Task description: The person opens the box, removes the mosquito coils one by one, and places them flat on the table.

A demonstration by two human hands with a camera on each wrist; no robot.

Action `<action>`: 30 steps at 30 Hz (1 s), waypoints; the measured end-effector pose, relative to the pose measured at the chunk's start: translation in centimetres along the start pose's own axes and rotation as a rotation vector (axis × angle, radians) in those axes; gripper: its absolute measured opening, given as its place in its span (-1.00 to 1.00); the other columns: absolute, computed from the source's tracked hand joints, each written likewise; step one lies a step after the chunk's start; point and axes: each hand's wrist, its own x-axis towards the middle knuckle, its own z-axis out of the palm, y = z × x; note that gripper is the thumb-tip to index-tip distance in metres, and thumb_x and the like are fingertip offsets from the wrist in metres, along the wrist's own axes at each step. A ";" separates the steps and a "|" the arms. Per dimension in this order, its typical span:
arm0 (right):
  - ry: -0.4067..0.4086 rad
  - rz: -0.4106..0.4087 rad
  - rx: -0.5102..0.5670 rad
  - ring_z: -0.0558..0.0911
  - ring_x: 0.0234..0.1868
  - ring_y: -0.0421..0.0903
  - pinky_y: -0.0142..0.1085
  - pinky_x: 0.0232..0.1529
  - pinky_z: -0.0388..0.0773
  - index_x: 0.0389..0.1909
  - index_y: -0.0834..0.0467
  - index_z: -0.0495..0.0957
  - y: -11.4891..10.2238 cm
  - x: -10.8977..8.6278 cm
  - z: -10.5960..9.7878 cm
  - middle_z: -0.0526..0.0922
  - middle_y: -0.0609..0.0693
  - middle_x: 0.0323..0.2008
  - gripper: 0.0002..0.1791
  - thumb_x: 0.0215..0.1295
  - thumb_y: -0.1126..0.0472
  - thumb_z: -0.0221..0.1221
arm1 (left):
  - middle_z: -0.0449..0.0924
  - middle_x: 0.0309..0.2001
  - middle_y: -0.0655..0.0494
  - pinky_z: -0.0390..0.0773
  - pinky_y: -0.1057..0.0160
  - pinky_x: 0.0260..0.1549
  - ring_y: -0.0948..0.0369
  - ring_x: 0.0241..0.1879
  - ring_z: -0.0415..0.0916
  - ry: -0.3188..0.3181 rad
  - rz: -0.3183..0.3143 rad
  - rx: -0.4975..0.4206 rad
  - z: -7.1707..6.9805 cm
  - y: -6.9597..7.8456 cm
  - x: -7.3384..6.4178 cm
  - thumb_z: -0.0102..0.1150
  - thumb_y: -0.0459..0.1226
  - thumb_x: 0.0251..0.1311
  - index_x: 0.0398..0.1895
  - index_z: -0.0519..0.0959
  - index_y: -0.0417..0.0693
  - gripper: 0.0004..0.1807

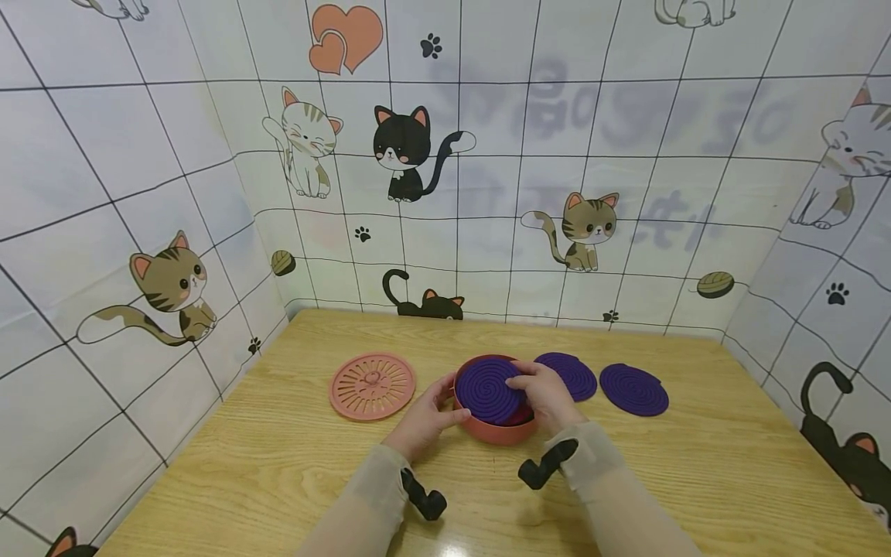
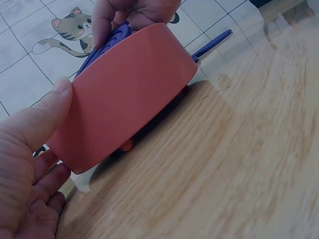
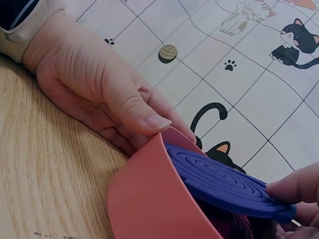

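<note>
My right hand point(image 1: 548, 396) pinches a purple spiral coaster point(image 1: 486, 389) at its right edge. That coaster lies tilted in the mouth of a round salmon-pink holder point(image 1: 496, 435). Around the holder's left side my left hand point(image 1: 428, 422) grips, its thumb point(image 2: 59, 94) near the rim and its fingers lower on the wall. In the right wrist view, a darker reddish-purple spiral piece point(image 3: 227, 221) shows inside the holder, beneath the coaster point(image 3: 219, 179). Small feet point(image 2: 127, 145) show under the holder in the left wrist view.
Left of the holder lies a pink slotted round lid point(image 1: 372, 387) with a small knob. Two more purple spiral coasters, one just behind my right hand point(image 1: 572, 375) and one farther right point(image 1: 633, 389), lie on the wooden table point(image 1: 278, 472). Cat-patterned walls stand behind and at both sides.
</note>
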 end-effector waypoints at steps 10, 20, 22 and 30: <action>-0.054 0.033 0.027 0.53 -0.03 0.01 -0.19 -0.14 0.60 0.39 0.28 0.18 -0.2 -0.1 -0.4 0.24 0.31 0.30 -0.40 0.33 0.46 0.03 | 0.20 0.41 -0.04 0.27 -0.02 0.27 -0.02 0.40 0.10 0.000 -0.004 -0.010 -0.1 -0.2 0.1 0.34 -0.23 0.16 0.48 0.11 -0.02 -0.14; -0.056 0.032 -0.002 0.59 -0.29 -0.07 -0.20 -0.34 0.61 0.35 0.21 0.23 -0.1 0.3 -0.6 0.35 0.25 0.14 -0.40 0.28 0.45 0.09 | 0.23 0.40 0.03 0.29 0.02 0.26 0.03 0.39 0.13 0.009 -0.013 0.005 -0.1 -0.1 0.0 0.36 -0.18 0.14 0.47 0.15 0.03 -0.15; -0.053 0.034 -0.006 0.58 -0.33 -0.09 -0.23 -0.37 0.60 0.33 0.20 0.25 0.0 0.3 -0.6 0.39 0.23 0.08 -0.42 0.29 0.44 0.10 | 0.24 0.39 0.03 0.30 0.02 0.26 0.03 0.39 0.14 0.012 -0.018 0.002 -0.1 -0.1 0.0 0.36 -0.18 0.13 0.47 0.15 0.03 -0.14; -0.067 0.043 0.007 0.55 -0.37 -0.13 -0.28 -0.43 0.54 0.37 0.17 0.23 0.3 0.5 -0.9 0.33 0.19 0.18 -0.41 0.33 0.41 0.09 | 0.26 0.38 0.05 0.30 0.03 0.26 0.04 0.38 0.16 0.013 -0.021 0.000 -0.1 -0.2 0.0 0.37 -0.16 0.12 0.46 0.16 0.05 -0.14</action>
